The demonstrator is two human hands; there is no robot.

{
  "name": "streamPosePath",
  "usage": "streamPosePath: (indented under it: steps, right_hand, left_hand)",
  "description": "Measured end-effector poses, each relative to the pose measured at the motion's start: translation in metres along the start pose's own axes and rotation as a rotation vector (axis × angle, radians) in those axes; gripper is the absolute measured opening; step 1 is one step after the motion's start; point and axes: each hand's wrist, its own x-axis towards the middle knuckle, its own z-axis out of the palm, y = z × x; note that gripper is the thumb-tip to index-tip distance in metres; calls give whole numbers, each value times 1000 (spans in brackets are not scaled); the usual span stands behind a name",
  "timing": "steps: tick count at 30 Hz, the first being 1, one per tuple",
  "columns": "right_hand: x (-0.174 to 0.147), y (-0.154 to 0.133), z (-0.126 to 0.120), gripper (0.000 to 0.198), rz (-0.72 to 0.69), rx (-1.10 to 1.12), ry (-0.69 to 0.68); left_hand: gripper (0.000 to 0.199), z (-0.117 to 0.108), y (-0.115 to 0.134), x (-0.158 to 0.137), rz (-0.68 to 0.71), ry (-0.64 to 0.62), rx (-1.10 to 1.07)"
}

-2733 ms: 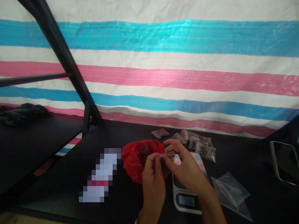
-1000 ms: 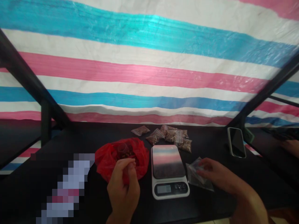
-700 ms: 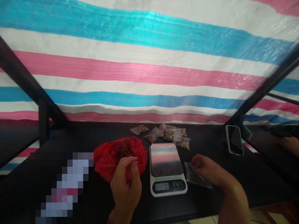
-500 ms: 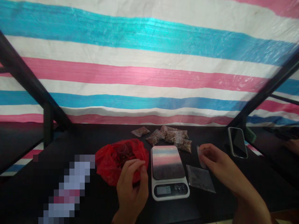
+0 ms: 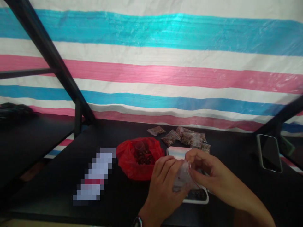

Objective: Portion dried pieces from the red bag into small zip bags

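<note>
Over the white scale [image 5: 200,195], display mostly obscured: one clear plastic zip bag [image 5: 182,178], limp, pinched by fingers of left hand [image 5: 164,186] and right hand [image 5: 208,170], some fingertips hidden. Beside, on black bench [image 5: 127,201]: red crinkled bag [image 5: 127,168], brown fragments [image 5: 143,157] inside. Behind: small filled sachets [image 5: 187,138], mostly overlapping, one partly masked.

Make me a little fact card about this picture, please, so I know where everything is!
Left grip: holding a clear plastic bag
Right grip: pinching the same bag's edge
Scale: below the grips, partly hidden
Red bag: open, left of the scale
Inside the red bag: brown bits and a clear cup-like thing
Filled packets: several, behind the scale
Phone: far right, screen dark
Table: black
Backdrop: blue, pink and white stripes
</note>
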Motion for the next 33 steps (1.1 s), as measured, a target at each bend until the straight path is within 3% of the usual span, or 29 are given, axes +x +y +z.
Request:
streamPosePath:
  steps: [3,7,9,11,14,17,20,21,24,28,33]
  right_hand:
    - [5,4,2,13,4,-81,66]
    - [12,12,6,11,27,-146,48]
    - [14,13,12,8,21,-166,16]
    - [17,11,17,5,19,-197,-7]
    - [27,7,24,13,-5,-202,-5]
    - [48,9,32,25,-120,-144,150]
    - [76,19,50,28,-182,-222,325]
    - [85,23,58,26,-181,-299,324]
    - [107,34,85,25,-184,-568,284]
    - [121,43,110,24,-121,-816,250]
    - [130,45,120,18,-113,-793,260]
  left_hand:
    - [34,-7,-6,0,-25,12,36]
    - [65,-15,-9,3,-37,-34,111]
    - [75,-17,-9,3,-39,-74,34]
    - [68,-18,-9,2,-93,-87,-95]
    - [46,-20,-13,-3,-237,-33,-197]
    - [33,-26,-21,-8,-432,105,-185]
    - [38,-34,-26,-10,-743,278,-122]
    - [41,-36,-26,-10,-855,313,-88]
    - [46,-42,-23,-11,-1097,277,-36]
    - [46,-48,-19,-19,-1159,158,-78]
    - [49,-55,-22,-25,-1189,109,-88]
